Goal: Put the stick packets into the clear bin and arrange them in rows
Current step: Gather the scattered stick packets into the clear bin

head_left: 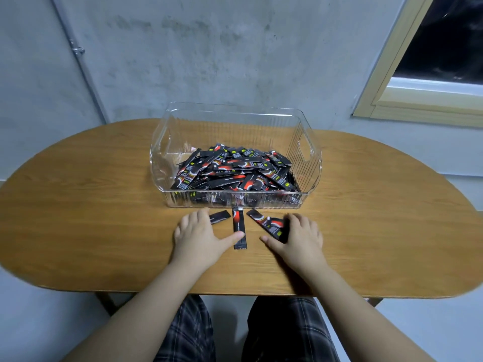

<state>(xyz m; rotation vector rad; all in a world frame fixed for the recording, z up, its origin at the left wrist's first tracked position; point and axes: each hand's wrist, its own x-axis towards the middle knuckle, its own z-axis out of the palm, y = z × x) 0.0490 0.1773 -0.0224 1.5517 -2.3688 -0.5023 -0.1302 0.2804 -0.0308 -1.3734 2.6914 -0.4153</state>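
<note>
Stick packets [239, 228] lie loose on the worktop [91, 205] before the clear bin [311, 163], which holds a jumbled heap. Left hand [198, 232] rests flat, fingers spread; right hand [300, 231] likewise, covering one packet's end. Sweeping them could scatter packets, and the heap may resist rows.

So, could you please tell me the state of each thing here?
clear bin: upright, open-topped, holding a jumbled packet pile.
loose packets: flat on the table, outside the bin.
left hand: flat, fingers on packets.
right hand: covering packets' ends.
</note>
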